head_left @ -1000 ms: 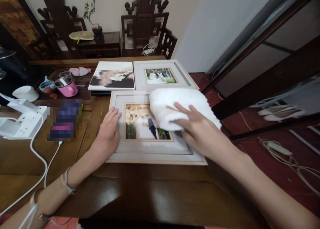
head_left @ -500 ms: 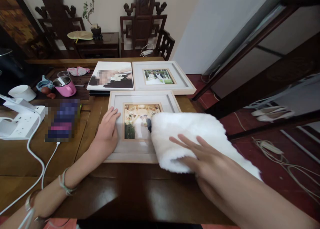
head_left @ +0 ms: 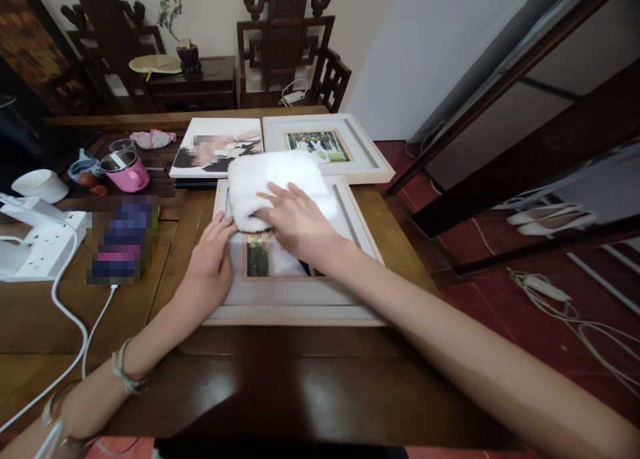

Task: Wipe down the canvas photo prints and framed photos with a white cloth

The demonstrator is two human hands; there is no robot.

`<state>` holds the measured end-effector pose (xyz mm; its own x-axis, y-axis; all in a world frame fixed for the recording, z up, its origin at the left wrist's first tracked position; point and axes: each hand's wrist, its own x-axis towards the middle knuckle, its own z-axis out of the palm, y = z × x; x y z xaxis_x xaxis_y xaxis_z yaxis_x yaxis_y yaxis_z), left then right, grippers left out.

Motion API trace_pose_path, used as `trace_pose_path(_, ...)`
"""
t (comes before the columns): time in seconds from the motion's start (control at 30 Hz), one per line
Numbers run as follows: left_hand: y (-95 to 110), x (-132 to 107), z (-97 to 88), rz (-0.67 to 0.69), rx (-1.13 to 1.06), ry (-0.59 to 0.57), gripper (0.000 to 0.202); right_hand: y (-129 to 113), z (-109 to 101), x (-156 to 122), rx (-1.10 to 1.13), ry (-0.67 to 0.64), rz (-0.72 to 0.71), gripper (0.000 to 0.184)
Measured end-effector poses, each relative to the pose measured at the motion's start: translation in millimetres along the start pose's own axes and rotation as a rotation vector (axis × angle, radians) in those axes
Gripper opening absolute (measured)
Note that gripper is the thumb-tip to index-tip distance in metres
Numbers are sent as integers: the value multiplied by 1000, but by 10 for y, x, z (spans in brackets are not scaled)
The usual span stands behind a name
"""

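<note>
A light wooden photo frame (head_left: 300, 312) lies flat on the table, its picture (head_left: 258, 257) partly covered. Along its left edge my left hand (head_left: 211, 262) grips the side, fingers resting over the rim. My right hand (head_left: 297, 222) holds a fluffy white cloth (head_left: 277, 175), some fingers on top and the thumb tucked into a fold. The cloth is pressed on the upper part of the frame and overlaps its far edge. Directly behind are a second framed photo (head_left: 370, 159) and a white-edged photo panel (head_left: 183, 165).
Left on the wooden table (head_left: 240, 392) are a pink mug (head_left: 133, 177), a white cup (head_left: 40, 187), a blurred phone-like object (head_left: 123, 239) on a charging cable and a white power strip (head_left: 55, 245). Dark wooden furniture (head_left: 500, 159) stands to the right.
My right hand has carried the white cloth from the frame's right side to its upper left part. The frame's right side is now uncovered. My left hand stays at the left edge.
</note>
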<state>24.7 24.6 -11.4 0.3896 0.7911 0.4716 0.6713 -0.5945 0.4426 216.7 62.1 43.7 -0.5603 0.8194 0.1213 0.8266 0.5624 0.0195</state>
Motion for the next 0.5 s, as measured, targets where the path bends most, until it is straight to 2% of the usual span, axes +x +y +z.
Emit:
trace_pose_path(0.1, 5, -5, 0, -9, -3, -3, 40, 122, 48, -181, -2, 34, 94, 52)
trace_pose_path(0.27, -2, -21, 14, -9, -6, 3, 43, 471, -93, -555, -122, 17, 222, 52)
trace_pose_path(0.37, -5, -22, 24, -10, 0, 7, 42, 507, -183, -792, -180, -36, 153, 53)
trace_pose_path(0.5, -7, -15, 24, -16, -12, -8, 44, 329, -281, -1258, -68, -19, -28, 53)
